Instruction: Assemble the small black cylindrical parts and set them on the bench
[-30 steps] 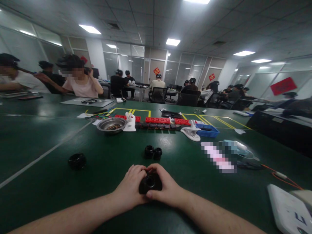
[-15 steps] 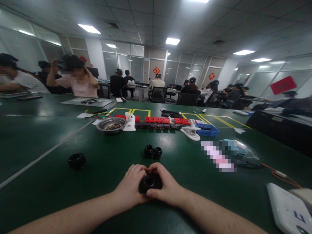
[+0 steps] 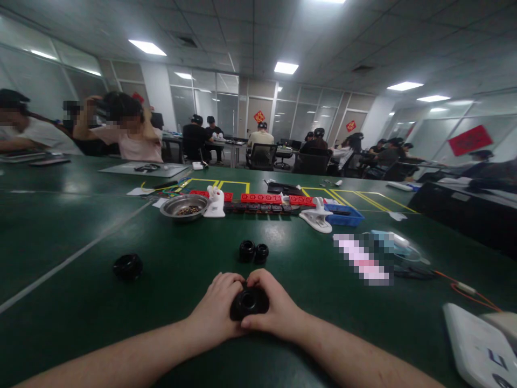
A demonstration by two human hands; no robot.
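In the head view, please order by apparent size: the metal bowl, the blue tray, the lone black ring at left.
1. metal bowl
2. blue tray
3. black ring

The ring lies nearer the camera, so true sizes stay unsure.

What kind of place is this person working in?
Probably a shared workroom in an office: long green-topped tables marked with yellow tape rectangles, other seated people at tables behind, glass partition walls. Both hands hold a black round part.
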